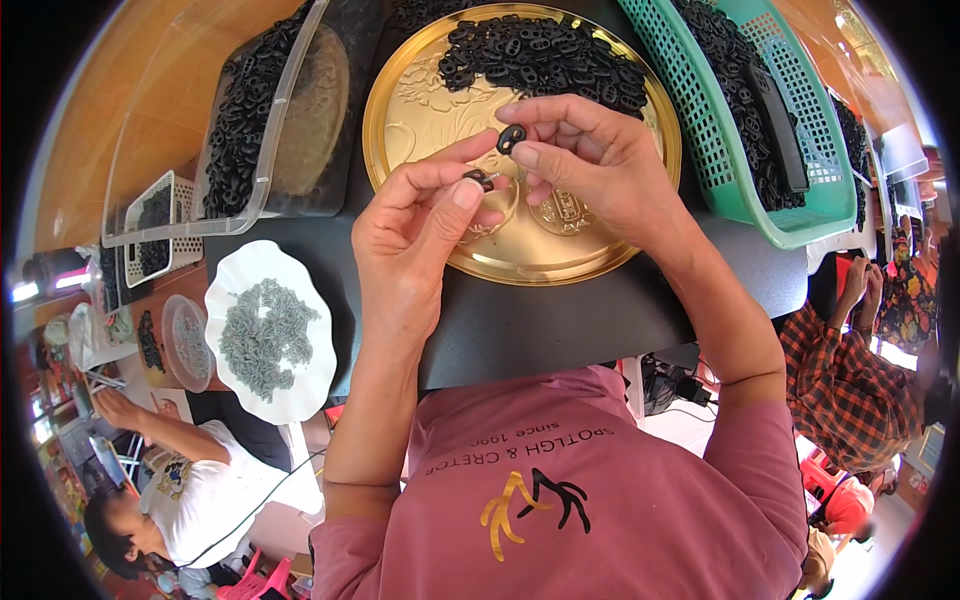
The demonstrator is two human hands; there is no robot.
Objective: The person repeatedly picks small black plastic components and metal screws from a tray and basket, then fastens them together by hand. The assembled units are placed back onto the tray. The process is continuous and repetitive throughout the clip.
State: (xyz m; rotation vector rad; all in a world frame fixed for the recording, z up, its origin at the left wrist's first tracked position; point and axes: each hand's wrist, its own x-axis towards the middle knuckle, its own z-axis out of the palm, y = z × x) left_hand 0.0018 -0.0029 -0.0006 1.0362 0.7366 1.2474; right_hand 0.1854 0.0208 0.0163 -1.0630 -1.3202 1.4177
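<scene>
Over a round gold tray (590,262), both my hands work close together. My left hand (405,225) pinches a small black plastic piece (480,180) between thumb and forefinger, with a thin metal spring (494,176) sticking out of it toward the right. Between the thumb and fingers of my right hand (605,165) is a black two-hole cord lock piece (511,139). The two pieces are a little apart. A heap of similar black two-hole pieces (545,60) covers the far part of the tray.
To the left, a white scalloped dish (310,375) holds many small springs (265,335). Behind it stands a clear plastic bin (275,130) of black pieces. A green basket (700,130) with more black parts is at the right. Other people (190,490) sit on both sides.
</scene>
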